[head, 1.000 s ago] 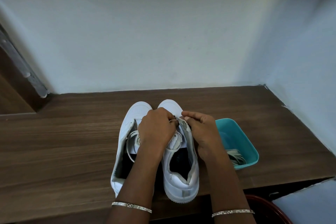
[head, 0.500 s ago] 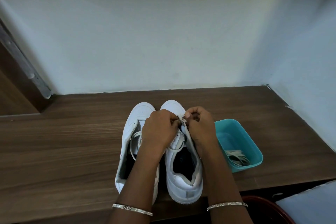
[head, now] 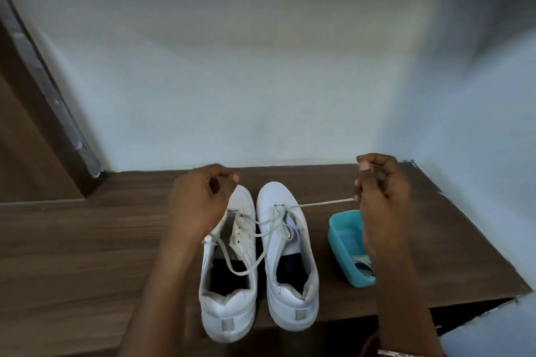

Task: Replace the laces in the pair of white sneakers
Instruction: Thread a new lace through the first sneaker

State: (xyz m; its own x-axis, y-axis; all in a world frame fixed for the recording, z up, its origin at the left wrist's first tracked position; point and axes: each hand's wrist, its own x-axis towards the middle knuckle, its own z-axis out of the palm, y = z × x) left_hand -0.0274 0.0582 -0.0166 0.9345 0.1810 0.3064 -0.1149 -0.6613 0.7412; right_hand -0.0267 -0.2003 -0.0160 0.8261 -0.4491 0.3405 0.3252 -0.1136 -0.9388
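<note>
Two white sneakers stand side by side, toes away from me, on a brown wooden shelf [head: 87,255]. My right hand [head: 380,191] is raised to the right of the right sneaker [head: 290,278] and pinches a white lace [head: 322,203]. The lace runs taut from that shoe's front eyelets. Its slack part crosses the left sneaker [head: 229,298] in a loop and disappears under my left hand [head: 200,203]. That hand hovers over the left shoe's toe, fingers curled, thumb against forefinger, apparently holding the lace's other end.
A teal plastic tub [head: 342,240] with more laces [head: 362,262] in it stands right of the shoes, partly behind my right forearm. White walls close the shelf at the back and right. A wooden door frame [head: 43,124] stands at left. The shelf's front edge is near the heels.
Both hands were together at the right sneaker's front eyelets. They have moved apart and up, drawing the lace out to the right. The camera has tipped up.
</note>
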